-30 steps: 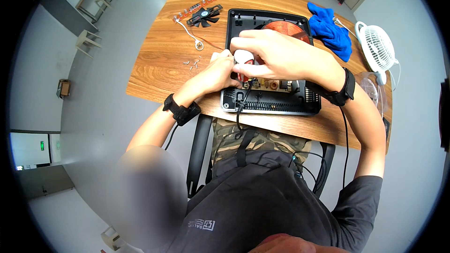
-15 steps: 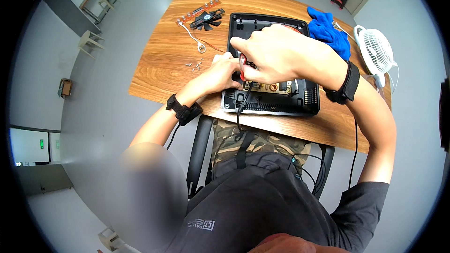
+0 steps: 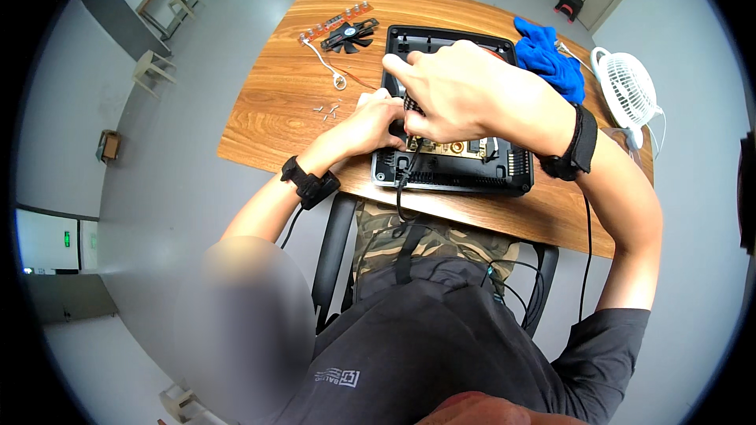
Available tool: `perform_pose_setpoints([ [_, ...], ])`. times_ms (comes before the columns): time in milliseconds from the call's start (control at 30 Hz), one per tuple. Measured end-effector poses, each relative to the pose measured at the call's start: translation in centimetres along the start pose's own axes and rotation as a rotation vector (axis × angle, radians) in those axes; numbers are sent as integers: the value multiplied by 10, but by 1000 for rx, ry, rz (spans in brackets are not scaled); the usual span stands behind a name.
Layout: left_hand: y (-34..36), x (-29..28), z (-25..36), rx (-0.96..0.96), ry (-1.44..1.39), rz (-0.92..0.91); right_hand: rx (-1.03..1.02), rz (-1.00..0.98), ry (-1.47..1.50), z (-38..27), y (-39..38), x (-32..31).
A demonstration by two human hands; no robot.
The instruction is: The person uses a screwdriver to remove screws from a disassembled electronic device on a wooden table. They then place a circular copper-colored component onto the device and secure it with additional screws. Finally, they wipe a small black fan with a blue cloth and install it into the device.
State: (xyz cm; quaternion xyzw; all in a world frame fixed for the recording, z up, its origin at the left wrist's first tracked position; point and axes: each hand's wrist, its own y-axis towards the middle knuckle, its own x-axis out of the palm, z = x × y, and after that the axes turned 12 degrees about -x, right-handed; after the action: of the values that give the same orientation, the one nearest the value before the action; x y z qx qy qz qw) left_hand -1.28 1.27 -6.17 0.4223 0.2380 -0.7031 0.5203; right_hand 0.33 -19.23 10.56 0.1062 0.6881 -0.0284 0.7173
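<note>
In front of me lies an opened black appliance housing (image 3: 465, 181), its inside facing up. A tan circuit board (image 3: 459, 147) with small parts sits in it, partly under my hands. My right hand (image 3: 465, 90) is closed around the handle of a screwdriver (image 3: 409, 104), held upright over the board's left end; its tip is hidden. At the housing's left side, my left hand (image 3: 374, 126) bends its fingers and thumb close to the tool's lower end. What those fingers grip is hidden. A black power cord (image 3: 404, 181) runs from the board over the housing's front edge.
Several loose screws (image 3: 327, 112) lie on the wooden table (image 3: 268, 106) to the left. Beyond them are a black fan (image 3: 349, 35) and an orange strip board (image 3: 331, 24) with a white cable (image 3: 315, 53). A blue cloth (image 3: 549, 63) and a white desk fan (image 3: 626, 86) sit at right.
My right hand has turned a little and the screwdriver with it: its red part shows less, its dark part more. My left hand stays in place.
</note>
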Motion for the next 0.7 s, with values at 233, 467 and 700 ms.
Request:
perform_pose_setpoints([
  [233, -1, 0, 0, -97, -191, -108, -45, -143, 128, 0, 16, -2],
  [467, -2, 3, -7, -184, -236, -128, 11, -123, -10, -6, 24, -3],
  [700, 0, -4, 10, -58, -2, -38, -136, 0, 87, 11, 7, 7],
])
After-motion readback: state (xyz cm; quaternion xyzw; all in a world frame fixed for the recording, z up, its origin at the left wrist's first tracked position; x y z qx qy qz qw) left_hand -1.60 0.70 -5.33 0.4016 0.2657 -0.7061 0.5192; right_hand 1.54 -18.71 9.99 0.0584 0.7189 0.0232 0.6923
